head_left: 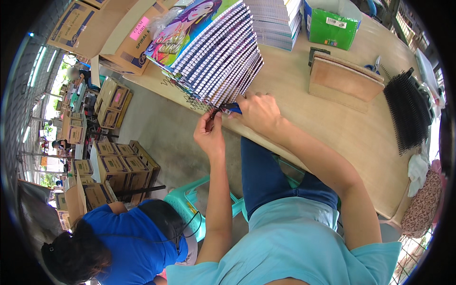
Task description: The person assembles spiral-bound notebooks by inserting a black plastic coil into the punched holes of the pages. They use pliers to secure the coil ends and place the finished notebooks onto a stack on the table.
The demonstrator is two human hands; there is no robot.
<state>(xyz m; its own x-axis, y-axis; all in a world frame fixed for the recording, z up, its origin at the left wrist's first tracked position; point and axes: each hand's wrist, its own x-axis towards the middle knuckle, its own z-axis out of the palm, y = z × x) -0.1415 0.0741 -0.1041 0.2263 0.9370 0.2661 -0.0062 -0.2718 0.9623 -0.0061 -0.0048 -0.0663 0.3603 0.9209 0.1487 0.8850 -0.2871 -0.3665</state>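
A big wooden table (332, 123) fills the right side of the view; its edge runs slanting from the top left down to the lower right. On it, at the near edge, leans a tall stack of spiral notebooks (216, 57) with a bright cartoon cover on top; the wire backs face the person. Behind that stack lies another pile of notebooks (278, 21), flat; just beside it stands a green box (330, 28). To the right sits a slanted wooden block (344, 78); farther right lies a heap of black wire coils (406, 109). Brown cardboard boxes (116, 164) stand on the floor to the left; more of them lean at the top left. A person in a blue shirt (128, 242) bends down at the lower left; a green plastic stool (190, 199) stands next to that person.

The right hand (259, 111) rests on the table edge at the bottom of the stack, closed around a small tool with blue handles (232, 109); the left hand (209, 133) is just off the table edge, its fingertips pinched on a bit of black wire (214, 112) at the lowest notebook; the two hands are close, not touching.
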